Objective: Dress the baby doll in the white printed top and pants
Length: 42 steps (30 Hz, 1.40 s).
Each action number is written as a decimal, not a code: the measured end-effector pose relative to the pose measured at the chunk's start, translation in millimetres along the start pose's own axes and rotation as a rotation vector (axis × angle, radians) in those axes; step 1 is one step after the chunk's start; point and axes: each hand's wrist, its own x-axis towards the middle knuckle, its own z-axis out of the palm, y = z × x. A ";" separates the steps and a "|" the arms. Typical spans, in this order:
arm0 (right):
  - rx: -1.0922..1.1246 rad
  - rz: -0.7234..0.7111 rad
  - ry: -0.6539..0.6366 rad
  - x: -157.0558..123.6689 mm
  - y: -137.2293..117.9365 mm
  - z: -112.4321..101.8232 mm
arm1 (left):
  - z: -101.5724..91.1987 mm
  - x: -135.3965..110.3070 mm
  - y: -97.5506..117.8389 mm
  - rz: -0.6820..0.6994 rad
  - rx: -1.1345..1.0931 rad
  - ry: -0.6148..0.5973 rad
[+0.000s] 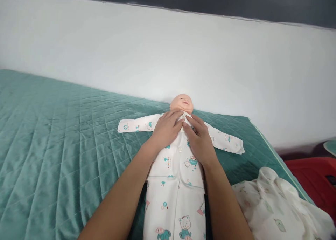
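Meeting at the collar of the white top [169, 161], the left hand [169, 126] and right hand [198, 131] are laid from either side, probably so that both front edges can be controlled together. The fingers are bent, with tips gathered near the opening; whether anything is clamped between them cannot be told. The top is stretched out on the bed [86, 145], the doll's head [181, 103] showing just above its collar. Its sleeves are spread wide, which seems to leave the front accessible. Lower down, a button [180, 149] is left uncovered. The trousers [174, 208] are overlapped by the hem, and a cloth bundle [275, 208] is set aside near the bed's edge.
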 end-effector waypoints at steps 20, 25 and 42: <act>0.183 -0.167 0.088 -14.7 9.3 -1.6 | -0.3 -11.4 0.2 0.100 -0.185 0.137; 0.114 -0.267 0.013 -40.8 15.8 -8.1 | -6.1 -32.2 -3.2 0.089 -0.221 0.070; 0.127 -0.191 0.007 -50.4 12.0 -9.6 | -13.5 -25.9 -12.3 0.161 -0.173 -0.057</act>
